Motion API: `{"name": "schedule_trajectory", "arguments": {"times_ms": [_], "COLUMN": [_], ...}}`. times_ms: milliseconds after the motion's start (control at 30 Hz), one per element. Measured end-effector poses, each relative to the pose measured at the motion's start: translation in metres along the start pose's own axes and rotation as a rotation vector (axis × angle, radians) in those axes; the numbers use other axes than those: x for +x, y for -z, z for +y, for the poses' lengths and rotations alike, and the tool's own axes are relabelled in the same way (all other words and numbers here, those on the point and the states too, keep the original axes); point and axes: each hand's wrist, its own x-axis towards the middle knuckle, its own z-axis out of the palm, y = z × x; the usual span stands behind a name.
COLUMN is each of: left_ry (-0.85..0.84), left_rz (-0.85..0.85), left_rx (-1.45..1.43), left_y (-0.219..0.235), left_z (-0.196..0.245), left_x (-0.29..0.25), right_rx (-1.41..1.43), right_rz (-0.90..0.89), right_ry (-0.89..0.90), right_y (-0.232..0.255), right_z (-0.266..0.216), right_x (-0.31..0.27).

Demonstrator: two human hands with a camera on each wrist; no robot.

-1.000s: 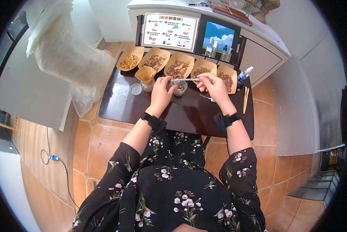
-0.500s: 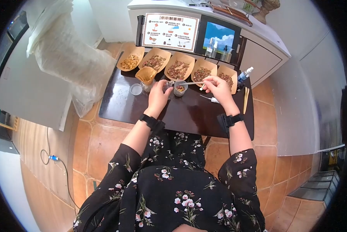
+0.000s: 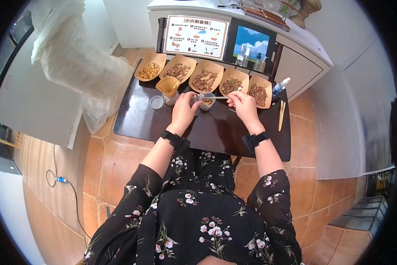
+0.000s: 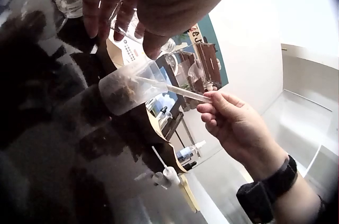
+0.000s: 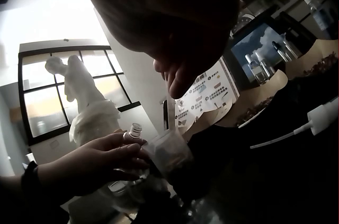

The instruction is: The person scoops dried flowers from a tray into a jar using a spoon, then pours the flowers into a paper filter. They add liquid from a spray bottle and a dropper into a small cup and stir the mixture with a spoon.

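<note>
In the head view my left hand [image 3: 183,112] grips a small clear bottle, whose threaded neck [image 5: 136,130] shows uncapped in the right wrist view. Just to its right stands a translucent plastic cup [image 4: 124,89] with dried plant bits inside. My right hand [image 3: 245,108] pinches one end of a slim pale stick [image 4: 185,93]. The stick's far end reaches over the cup's mouth toward the bottle neck in the head view. A white spray pump head [image 5: 322,119] with a thin tube lies on the table near my right hand.
Several paper trays [image 3: 206,75] of dried petals line the table's far side. A brown paper filter [image 3: 168,85] sits in a clear jar at left, near a round clear lid [image 3: 156,102]. Chopsticks [image 3: 281,115] and a blue spray bottle [image 3: 279,87] lie right; an instruction sign [image 3: 195,37] stands behind.
The stick's tip dipped from the bottle neck toward the cup, then rose back to the neck. My right hand moved right and then back left; my left hand stays around the bottle.
</note>
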Motion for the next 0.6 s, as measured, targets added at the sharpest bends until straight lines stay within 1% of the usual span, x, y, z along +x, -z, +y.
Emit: {"name": "schedule_trajectory", "arguments": {"times_ms": [333,433,533,600], "left_ry": [-0.013,-0.004,0.000,-0.003], "left_rz": [0.000,-0.002,0.000,0.004], "left_rx": [-0.002,-0.002,0.005,0.013], "left_y": [0.000,0.001,0.002,0.003], "left_z": [0.001,0.002,0.000,0.000], "left_x": [0.000,0.000,0.001,0.001], "right_rx": [-0.009,-0.005,0.049,0.074], "right_rz": [-0.012,-0.014,0.009,0.020], "right_ry": [0.021,0.014,-0.021,0.060], "right_y": [-0.002,0.000,0.010,0.019], "right_z": [0.006,0.004,-0.008,-0.012], "right_x": [0.000,0.000,-0.001,0.000]}}
